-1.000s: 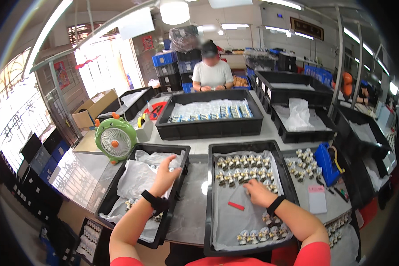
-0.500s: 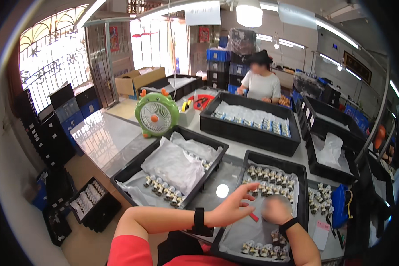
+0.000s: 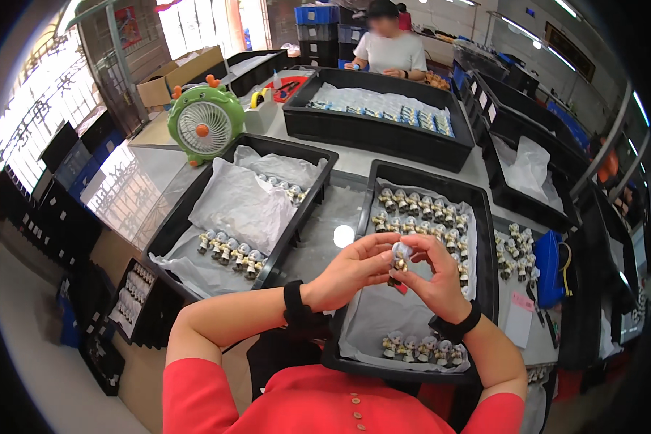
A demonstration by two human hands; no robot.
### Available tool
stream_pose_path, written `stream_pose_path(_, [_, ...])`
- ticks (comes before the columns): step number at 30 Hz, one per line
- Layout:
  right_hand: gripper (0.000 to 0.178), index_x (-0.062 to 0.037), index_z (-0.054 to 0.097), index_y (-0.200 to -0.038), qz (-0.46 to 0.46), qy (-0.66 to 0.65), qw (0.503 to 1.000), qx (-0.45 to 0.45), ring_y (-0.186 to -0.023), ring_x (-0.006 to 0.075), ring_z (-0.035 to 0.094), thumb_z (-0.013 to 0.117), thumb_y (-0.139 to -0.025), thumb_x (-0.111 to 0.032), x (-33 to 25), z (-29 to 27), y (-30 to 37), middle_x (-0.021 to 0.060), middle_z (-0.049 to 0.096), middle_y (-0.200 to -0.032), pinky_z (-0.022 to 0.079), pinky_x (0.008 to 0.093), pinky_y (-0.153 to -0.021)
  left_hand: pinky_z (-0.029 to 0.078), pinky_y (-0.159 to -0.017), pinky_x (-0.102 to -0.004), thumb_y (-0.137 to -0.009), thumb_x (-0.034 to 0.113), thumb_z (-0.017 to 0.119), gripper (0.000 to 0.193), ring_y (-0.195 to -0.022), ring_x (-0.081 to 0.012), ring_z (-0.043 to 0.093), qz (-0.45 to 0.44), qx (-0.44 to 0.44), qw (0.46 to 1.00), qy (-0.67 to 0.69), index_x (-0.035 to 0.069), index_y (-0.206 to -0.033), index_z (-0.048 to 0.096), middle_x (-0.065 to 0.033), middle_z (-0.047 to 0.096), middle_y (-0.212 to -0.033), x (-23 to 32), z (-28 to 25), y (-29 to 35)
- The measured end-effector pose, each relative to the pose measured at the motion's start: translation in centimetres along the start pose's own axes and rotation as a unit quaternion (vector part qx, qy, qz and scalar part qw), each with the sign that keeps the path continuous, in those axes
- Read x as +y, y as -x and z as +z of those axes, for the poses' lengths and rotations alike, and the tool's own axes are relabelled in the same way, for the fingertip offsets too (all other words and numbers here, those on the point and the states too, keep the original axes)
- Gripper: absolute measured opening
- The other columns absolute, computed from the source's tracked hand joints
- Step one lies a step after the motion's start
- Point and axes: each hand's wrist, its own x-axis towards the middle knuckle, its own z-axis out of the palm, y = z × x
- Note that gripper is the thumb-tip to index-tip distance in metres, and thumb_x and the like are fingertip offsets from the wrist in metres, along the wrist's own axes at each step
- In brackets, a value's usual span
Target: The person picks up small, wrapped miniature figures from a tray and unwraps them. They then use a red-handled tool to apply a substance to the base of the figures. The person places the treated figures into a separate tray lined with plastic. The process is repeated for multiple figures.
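Note:
Both hands meet over the near right black tray (image 3: pixel 485 217), holding one small figurine (image 3: pixel 400 258) with a pale head and a darker base. My left hand (image 3: pixel 356 266) pinches it from the left with its fingertips. My right hand (image 3: pixel 438 278) grips it from the right, thumb below and fingers at the head. Rows of similar figurines (image 3: pixel 412 207) stand on white paper at the tray's far end. A short row of figurines (image 3: pixel 421 349) lies at its near end. A small red piece shows just under my hands, partly hidden.
To the left is another black tray (image 3: pixel 168 239) with paper and figurines. A green fan (image 3: pixel 205 121) stands behind it. Loose figurines (image 3: pixel 514 253), a blue box (image 3: pixel 550 269) and tools lie at the right. Across the table, a person (image 3: pixel 390 49) sits behind a large black tray (image 3: pixel 369 132).
My left hand, spread open before, has closed on the figurine together with my right hand. The right hand has risen from lower in the tray. My view has tilted downward.

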Motion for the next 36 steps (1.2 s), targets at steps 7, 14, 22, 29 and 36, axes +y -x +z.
stream_pose_path(7, [0.043,-0.0064,0.058,-0.114,0.031,0.003,0.999,0.009,-0.092,0.0196,0.059,0.075,-0.075,-0.01,0.3,-0.4,-0.1,0.009,0.06,-0.109,0.048,0.0312,-0.079,0.046,-0.09,-0.0269,-0.095,0.021,0.054,0.045,-0.102,-0.0091,0.056,-0.007,-0.029,0.999,0.019,0.01,-0.136,0.04,-0.0009,0.054,-0.12,-0.1,-0.5,-1.3])
stream_pose_path(14, [0.065,-0.006,0.051,-0.125,-0.012,0.087,0.994,-0.058,-0.11,0.026,0.053,0.081,-0.068,-0.016,0.9,0.0,-0.4,0.0112,0.054,-0.122,0.043,0.0351,-0.093,0.047,-0.09,-0.0329,-0.097,0.022,0.05,0.041,-0.106,-0.0169,0.057,-0.022,-0.042,0.994,0.096,0.006,-0.133,0.039,-0.005,0.055,-0.118,-1.7,-1.8,-1.5])
stream_pose_path(22, [0.077,-0.0062,0.046,-0.129,0.005,0.091,0.994,-0.064,-0.114,0.0309,0.049,0.083,-0.062,-0.012,1.2,0.4,-0.1,0.0127,0.052,-0.124,0.042,0.038,-0.096,0.046,-0.095,-0.0386,-0.098,0.021,0.046,0.044,-0.114,-0.0259,0.055,-0.04,-0.08,0.98,0.176,0.003,-0.137,0.034,-0.0121,0.05,-0.129,-1.6,-2.3,-1.8])
stream_pose_path(29, [0.081,-0.0044,0.04,-0.132,0.0,0.118,0.992,-0.045,-0.114,0.0296,0.05,0.081,-0.062,-0.009,1.5,0.7,0.2,0.0133,0.051,-0.123,0.042,0.0374,-0.096,0.045,-0.097,-0.0384,-0.097,0.019,0.048,0.048,-0.115,-0.0252,0.055,-0.001,-0.077,0.991,0.109,0.005,-0.14,0.032,-0.0113,0.052,-0.127,-2.2,-2.5,-1.8])
stream_pose_path(36, [0.085,-0.0027,0.035,-0.135,0.04,0.081,0.995,-0.036,-0.115,0.027,0.05,0.081,-0.064,-0.011,2.1,0.8,0.5,0.0126,0.051,-0.124,0.041,0.0369,-0.097,0.044,-0.098,-0.0393,-0.098,0.021,0.047,0.052,-0.117,-0.0272,0.053,-0.007,-0.1,0.983,0.152,0.008,-0.143,0.027,-0.01,0.051,-0.128,-2.1,-2.8,-2.0])
